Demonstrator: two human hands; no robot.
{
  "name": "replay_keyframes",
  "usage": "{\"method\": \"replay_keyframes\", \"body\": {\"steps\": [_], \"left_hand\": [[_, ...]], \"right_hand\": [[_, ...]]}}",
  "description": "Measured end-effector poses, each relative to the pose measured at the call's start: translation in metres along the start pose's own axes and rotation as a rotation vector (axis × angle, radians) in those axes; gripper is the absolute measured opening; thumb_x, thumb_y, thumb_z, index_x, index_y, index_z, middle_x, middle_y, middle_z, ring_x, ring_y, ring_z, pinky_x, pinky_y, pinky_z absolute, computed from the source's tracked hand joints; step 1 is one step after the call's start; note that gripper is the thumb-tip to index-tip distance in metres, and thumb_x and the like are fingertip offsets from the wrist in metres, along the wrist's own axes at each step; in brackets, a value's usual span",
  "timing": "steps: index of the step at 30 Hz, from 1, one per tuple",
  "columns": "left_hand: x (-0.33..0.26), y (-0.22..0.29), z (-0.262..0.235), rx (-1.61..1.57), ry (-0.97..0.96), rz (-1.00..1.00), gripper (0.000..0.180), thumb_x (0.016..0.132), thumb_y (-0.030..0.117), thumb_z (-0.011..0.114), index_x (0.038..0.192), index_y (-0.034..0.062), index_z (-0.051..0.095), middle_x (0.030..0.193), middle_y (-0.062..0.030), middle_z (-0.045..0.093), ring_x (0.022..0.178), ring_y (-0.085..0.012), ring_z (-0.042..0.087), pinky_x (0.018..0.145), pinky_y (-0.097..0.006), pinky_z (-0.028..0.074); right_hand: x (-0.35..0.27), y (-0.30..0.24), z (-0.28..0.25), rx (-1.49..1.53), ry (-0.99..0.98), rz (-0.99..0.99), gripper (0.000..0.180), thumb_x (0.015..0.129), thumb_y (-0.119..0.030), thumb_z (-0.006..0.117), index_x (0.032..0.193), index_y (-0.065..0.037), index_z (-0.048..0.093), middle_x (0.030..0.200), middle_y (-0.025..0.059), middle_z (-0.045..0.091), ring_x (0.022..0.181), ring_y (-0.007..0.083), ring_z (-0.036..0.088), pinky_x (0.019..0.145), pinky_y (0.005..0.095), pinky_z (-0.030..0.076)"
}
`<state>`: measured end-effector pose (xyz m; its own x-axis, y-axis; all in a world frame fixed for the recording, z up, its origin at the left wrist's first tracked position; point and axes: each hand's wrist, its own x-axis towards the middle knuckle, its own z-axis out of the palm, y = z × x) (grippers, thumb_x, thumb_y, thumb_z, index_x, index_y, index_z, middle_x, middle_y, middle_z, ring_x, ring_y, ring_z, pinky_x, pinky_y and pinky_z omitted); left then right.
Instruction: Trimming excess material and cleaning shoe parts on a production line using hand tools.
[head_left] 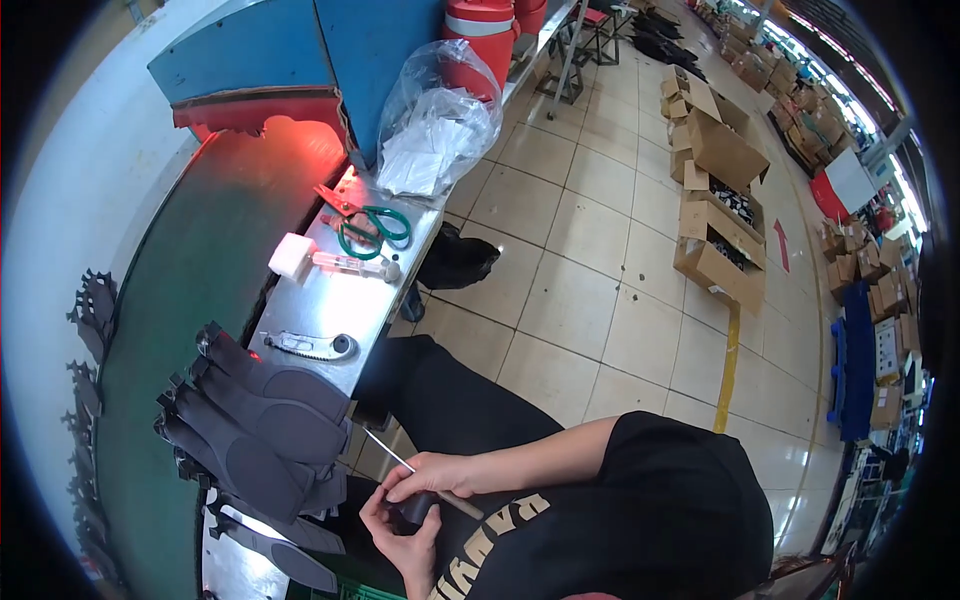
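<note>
Near my lap, my right hand (433,474) is closed round a slim tool with a thin metal shaft (388,449) and a tan handle (462,504). The shaft points up and left, toward the bench edge. Just below, my left hand (405,545) pinches a small dark piece (416,508) between thumb and fingers. Both hands' fingers meet at this piece, and its shape is mostly hidden. Left of my hands, several dark grey paddle-shaped parts (264,470) with black clip-like ends lie overlapping at the bench edge. A similar part (275,552) lies below them.
On the metal bench (290,313) lie a utility knife (310,346), green-handled scissors (375,232), a white block (293,257) and a clear tube-like object (350,264). Behind are a plastic bag (440,140) and red bucket (482,45). A green belt (190,300) runs alongside; open cartons (720,240) stand right.
</note>
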<state>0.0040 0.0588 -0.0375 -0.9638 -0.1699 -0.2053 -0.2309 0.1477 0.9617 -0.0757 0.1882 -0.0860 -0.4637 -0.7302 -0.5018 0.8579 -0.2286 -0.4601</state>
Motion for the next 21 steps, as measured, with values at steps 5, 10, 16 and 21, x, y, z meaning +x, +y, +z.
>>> {"method": "replay_keyframes", "body": {"steps": [5,10,16,21], "left_hand": [[0.003,-0.004,0.002,0.046,0.068,0.056,0.079,0.061,0.009,0.085,0.129,0.0018,0.046,0.112,-0.0103,0.055,0.100,-0.0182,0.055,0.088,-0.030,0.045],[0.003,0.005,0.004,0.138,0.043,0.030,0.077,0.064,0.009,0.080,0.130,0.0013,0.042,0.115,-0.0140,0.056,0.107,-0.0218,0.058,0.098,-0.033,0.044],[0.003,0.005,0.005,0.181,0.062,0.109,0.070,0.061,0.006,0.082,0.121,-0.0019,0.047,0.107,-0.0160,0.061,0.096,-0.0209,0.062,0.088,-0.031,0.050],[0.007,0.010,0.004,0.088,0.067,0.070,0.070,0.061,0.007,0.081,0.122,-0.0012,0.047,0.110,-0.0152,0.060,0.099,-0.0206,0.061,0.090,-0.032,0.049]], "right_hand": [[0.001,-0.006,0.002,0.022,0.003,0.019,0.020,0.086,-0.010,0.068,0.105,-0.004,0.064,0.100,0.0060,0.068,0.093,0.0146,0.064,0.084,0.0271,0.051],[0.001,-0.007,0.003,0.037,-0.018,0.028,0.019,0.085,-0.008,0.066,0.104,-0.005,0.064,0.098,0.0055,0.067,0.090,0.0140,0.064,0.083,0.0266,0.051],[0.002,-0.003,0.000,0.037,-0.071,0.022,0.024,0.083,-0.012,0.068,0.106,-0.006,0.066,0.098,0.0045,0.067,0.093,0.0132,0.062,0.084,0.0249,0.049],[0.006,-0.005,-0.001,0.023,-0.113,0.012,0.024,0.086,-0.011,0.067,0.110,-0.005,0.065,0.100,0.0046,0.067,0.096,0.0136,0.062,0.088,0.0255,0.049]]}}
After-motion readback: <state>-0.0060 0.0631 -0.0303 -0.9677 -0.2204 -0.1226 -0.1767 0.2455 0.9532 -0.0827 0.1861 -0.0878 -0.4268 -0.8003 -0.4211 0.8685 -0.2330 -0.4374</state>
